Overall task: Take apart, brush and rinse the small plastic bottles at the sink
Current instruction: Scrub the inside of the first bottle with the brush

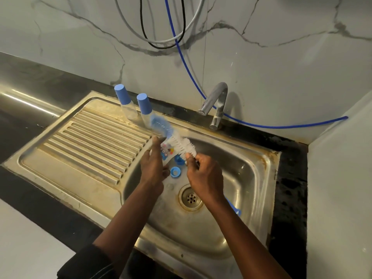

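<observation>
My left hand (153,164) grips a small clear bottle (166,149) with a colourful label, held over the steel sink basin (247,178). My right hand (203,174) grips the handle of a bottle brush (184,146) with white bristles and a blue tip. The bristles lie against the bottle; motion blur hides whether they are inside it. The handle's blue end (234,208) pokes out under my right wrist. A blue cap ring (175,171) and another blue piece (179,159) lie in the basin. Two capped bottles (125,103) (146,109) stand upright at the back of the drainboard.
The chrome tap (215,103) stands behind the basin, with no water seen running. The drain (191,198) sits mid-basin. The ribbed drainboard (90,137) lies to the left. A blue hose (281,125) runs along the back ledge, with cables on the wall. A wall corner stands on the right.
</observation>
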